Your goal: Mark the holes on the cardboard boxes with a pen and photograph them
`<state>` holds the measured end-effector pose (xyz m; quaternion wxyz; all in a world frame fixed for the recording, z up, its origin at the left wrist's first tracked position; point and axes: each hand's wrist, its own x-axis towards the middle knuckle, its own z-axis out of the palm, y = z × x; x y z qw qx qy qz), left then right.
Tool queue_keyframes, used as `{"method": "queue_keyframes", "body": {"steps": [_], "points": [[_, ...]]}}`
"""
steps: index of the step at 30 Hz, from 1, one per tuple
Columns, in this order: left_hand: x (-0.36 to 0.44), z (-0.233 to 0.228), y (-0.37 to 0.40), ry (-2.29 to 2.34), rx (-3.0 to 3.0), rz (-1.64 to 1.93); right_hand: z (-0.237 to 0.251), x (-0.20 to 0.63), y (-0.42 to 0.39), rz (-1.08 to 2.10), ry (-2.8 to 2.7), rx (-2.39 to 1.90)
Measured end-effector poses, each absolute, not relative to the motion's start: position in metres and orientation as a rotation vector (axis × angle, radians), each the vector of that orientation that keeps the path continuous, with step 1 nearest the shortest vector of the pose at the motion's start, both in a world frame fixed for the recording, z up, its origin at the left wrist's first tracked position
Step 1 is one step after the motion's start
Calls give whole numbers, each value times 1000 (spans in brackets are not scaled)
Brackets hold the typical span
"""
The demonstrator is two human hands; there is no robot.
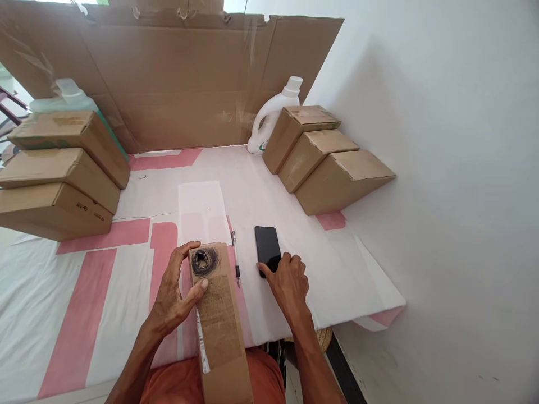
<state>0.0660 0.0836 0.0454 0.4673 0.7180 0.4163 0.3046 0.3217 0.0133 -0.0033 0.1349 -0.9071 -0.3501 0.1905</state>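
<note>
My left hand (174,297) grips a long, narrow cardboard box (223,331) near its far end, thumb on top and fingers along the left side. Black scribbled rings surround a small hole at that end, and a torn white label runs down the box's left edge. The near end of the box reaches back over my lap. My right hand (291,283) is closed around the lower end of a black smartphone (267,242) that lies screen up on the cloth. Between the box and the phone lies a pen (236,261) with a black grip.
A white and pink cloth (269,196) covers the table, with a pale sheet (202,205) on it. Cardboard boxes stand at left (54,213) and right (332,179). Behind them are a white jug (273,115), a bluish jug (71,101) and an upright cardboard panel (168,84).
</note>
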Motion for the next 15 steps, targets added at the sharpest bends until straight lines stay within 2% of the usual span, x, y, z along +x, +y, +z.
{"method": "queue_keyframes", "body": {"steps": [5,9,15], "points": [[71,44,83,982,1782,752,-18,346,16,716,-763,-2487],[70,44,79,964,1775,787,-21,344,14,966,-616,-2147],[68,44,74,952,1755,811,26,317,-7,1179,-437,-1497]]}}
